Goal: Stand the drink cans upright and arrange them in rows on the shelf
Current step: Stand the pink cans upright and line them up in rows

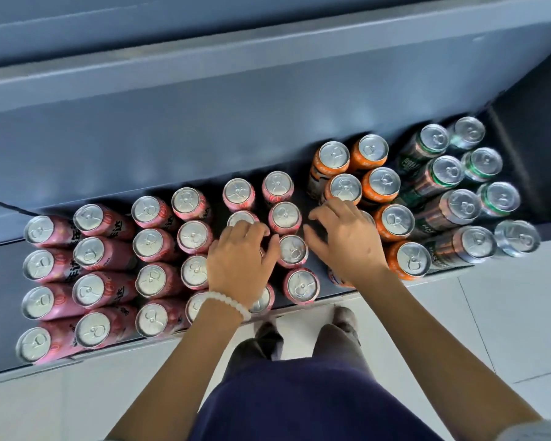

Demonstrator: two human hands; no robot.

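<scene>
Shelf: dark, low, seen from above; stocked with upright drink cans in rows by colour.

Pink cans: the largest group, at the left and centre; arranged in columns of 4, tops up; spacing in the centre columns looser than at the far left.

Orange cans: right of centre; 2 columns, tops up; the near-left ones partly hidden under a hand.

Green cans: at the far right; 2 columns, upright, tops up.

Left hand: laid over a pink can in the centre column, which is hidden beneath it; fingers curled down around it, apparently gripping its top; white bead bracelet worn at the wrist.

Right hand: set over the left orange column; fingers bent downward over a can top, thumb spread toward the gap; whether a can is actually clasped cannot be told.

Step in hand: judged to be final straightening, no can being seen lying down; the task appears nearly done.

Next move: judged to call for the 2 covered cans to be nudged into line with their columns, without neighbours being tipped.
</scene>
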